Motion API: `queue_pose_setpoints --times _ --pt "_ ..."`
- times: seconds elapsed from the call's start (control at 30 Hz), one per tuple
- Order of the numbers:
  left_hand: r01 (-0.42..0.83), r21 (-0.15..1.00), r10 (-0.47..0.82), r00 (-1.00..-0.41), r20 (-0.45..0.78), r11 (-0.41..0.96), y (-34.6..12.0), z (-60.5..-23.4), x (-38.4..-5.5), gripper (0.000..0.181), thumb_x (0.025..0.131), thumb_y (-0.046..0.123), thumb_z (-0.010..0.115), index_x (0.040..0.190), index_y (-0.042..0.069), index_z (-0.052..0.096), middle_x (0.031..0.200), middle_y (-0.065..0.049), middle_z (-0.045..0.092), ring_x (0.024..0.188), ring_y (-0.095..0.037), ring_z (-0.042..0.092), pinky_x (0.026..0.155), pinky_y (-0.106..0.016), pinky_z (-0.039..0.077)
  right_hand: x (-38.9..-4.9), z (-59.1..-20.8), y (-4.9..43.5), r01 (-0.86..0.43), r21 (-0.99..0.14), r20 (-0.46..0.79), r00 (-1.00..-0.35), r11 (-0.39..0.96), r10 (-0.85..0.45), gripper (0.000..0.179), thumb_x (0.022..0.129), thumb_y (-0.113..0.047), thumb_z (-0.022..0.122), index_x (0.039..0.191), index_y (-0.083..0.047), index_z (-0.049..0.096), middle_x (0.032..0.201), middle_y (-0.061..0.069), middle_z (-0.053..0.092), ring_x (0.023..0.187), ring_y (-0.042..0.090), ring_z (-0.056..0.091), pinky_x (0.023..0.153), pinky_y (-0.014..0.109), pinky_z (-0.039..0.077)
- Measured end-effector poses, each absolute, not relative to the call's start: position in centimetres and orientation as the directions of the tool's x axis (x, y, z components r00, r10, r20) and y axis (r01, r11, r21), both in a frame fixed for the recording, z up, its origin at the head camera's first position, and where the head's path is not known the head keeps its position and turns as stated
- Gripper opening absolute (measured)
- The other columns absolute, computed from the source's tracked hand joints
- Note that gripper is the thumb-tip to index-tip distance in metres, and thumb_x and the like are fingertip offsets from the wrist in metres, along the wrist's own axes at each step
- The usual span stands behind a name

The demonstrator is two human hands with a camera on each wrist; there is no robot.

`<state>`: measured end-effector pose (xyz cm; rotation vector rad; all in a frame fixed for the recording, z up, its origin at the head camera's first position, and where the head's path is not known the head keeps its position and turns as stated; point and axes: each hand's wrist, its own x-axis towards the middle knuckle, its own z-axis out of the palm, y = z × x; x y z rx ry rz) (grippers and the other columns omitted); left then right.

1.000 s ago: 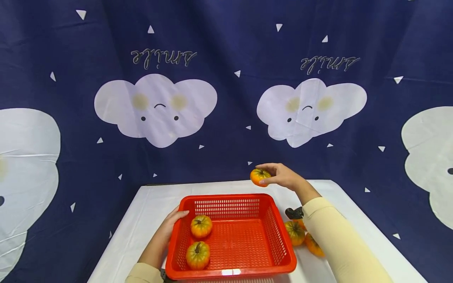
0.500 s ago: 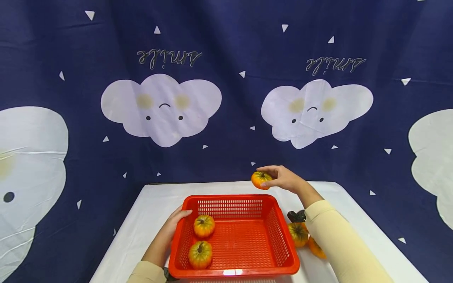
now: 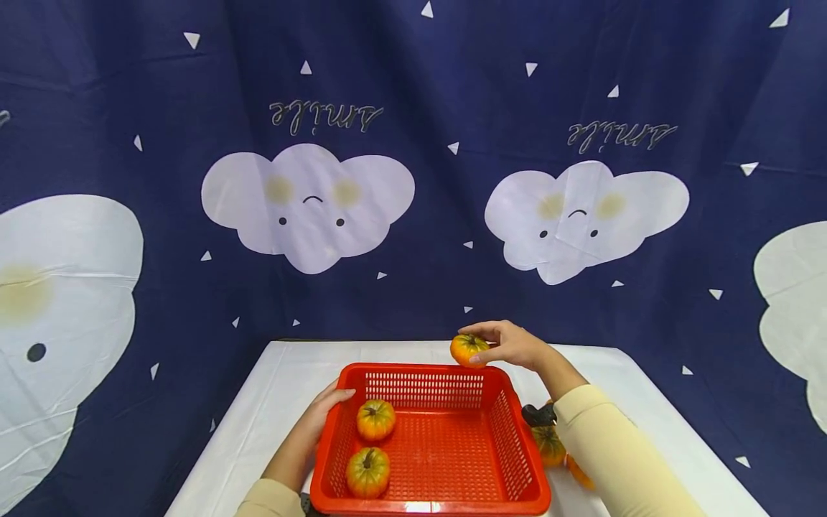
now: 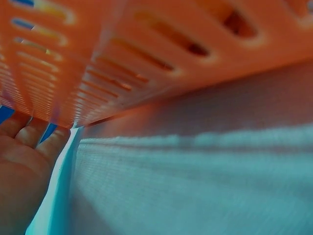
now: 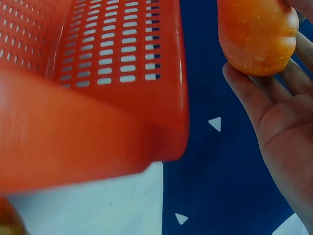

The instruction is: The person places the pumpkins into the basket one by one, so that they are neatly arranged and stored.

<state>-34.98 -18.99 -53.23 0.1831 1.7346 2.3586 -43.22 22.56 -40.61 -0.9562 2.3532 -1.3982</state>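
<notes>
A small orange-and-green pumpkin (image 3: 469,350) is held by my right hand (image 3: 513,347), thumb on the near side and fingers over the far side. In the head view it overlaps the far rim of the red plastic basket (image 3: 446,445), near the far right corner. The right wrist view shows the pumpkin (image 5: 257,36) outside the basket wall. My left hand (image 3: 316,416) grips the basket's left rim, thumb over the edge; its fingers show against the outer wall in the left wrist view. Inside, along the left side, sit two pumpkins, one farther back (image 3: 375,420) and one nearer (image 3: 367,472).
Right of the basket, more pumpkins (image 3: 549,446) lie on the white table (image 3: 258,402), partly hidden by my right sleeve (image 3: 620,449). A black device (image 3: 539,415) sits at the right wrist. A dark blue curtain (image 3: 446,215) with clouds hangs behind the table.
My right hand has lowered the pumpkin toward the basket's far rim and slightly left relative to the basket. The left hand keeps its grip. The head view has shifted slightly.
</notes>
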Motion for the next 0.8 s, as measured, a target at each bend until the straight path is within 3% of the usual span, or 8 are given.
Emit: queue_pose_setpoints --times 0.4,0.8 --pt "-0.094 0.952 0.274 -0.962 -0.011 -0.292 -18.9 -53.1 -35.0 0.061 0.107 0.022 0.052 0.163 0.011 0.032 0.152 -0.028 0.047 0.127 -0.038 0.059 0.097 -0.06 0.054 -43.2 -41.3 21.0 -0.445 -0.833 0.133 -0.738 0.33 -0.661 0.06 0.089 -0.013 0.084 0.144 -0.002 0.063 0.129 0.01 0.071 0.117 0.028 0.065 0.102 0.035 0.052" --pt "-0.1 0.949 0.262 -0.965 -0.019 -0.298 -18.8 -53.1 -34.9 0.061 0.108 0.02 0.05 0.165 0.011 0.03 0.152 -0.028 0.047 0.127 -0.037 0.059 0.099 -0.058 0.053 -42.9 -42.0 19.0 -0.494 -0.823 0.15 -0.664 0.279 -0.732 0.06 0.088 -0.01 0.084 0.143 0.001 0.062 0.133 0.012 0.069 0.117 0.03 0.066 0.101 0.037 0.054"
